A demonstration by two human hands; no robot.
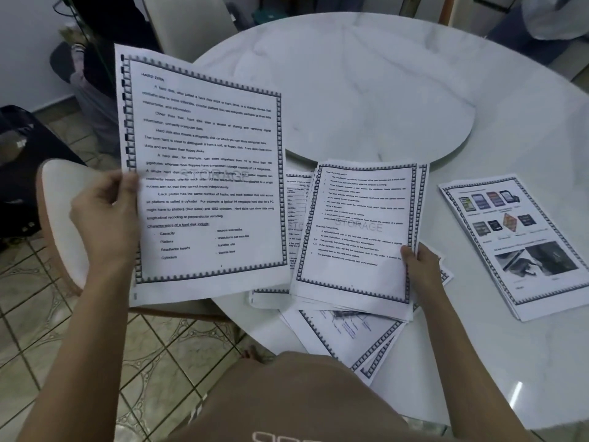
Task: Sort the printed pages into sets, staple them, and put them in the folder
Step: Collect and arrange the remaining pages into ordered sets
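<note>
Far to the left of the left hand [105, 215] a black bag [22, 173] stands on the tiled floor [47, 330], and just beside this hand, lower down, is a chair [60, 224] with a white seat. The left hand pinches one page [207, 173] at its left edge, with the thumb on the printed side and the other fingers hidden behind the paper. The page is held up in the air, a little tilted, to the left of the table [510, 122]. Its heading reads "HARD DISK" and a dark patterned border runs around the text. Further right, the right hand [420, 266] grips a stack [357, 237] of pages at its right edge, with the thumb pressed on the top sheet and the fingers under the stack, out of sight. Loose pages [344, 339] lie spread on the table below and to the left of this hand. I cannot tell whether the stack rests on them or is lifted. Beyond the stack, away from the right hand, lies a round turntable [366, 90] of white marble. To the right of the right hand, apart from it, a set [522, 247] of pages lies flat on the table, and its top sheet shows colour pictures of small devices.
</note>
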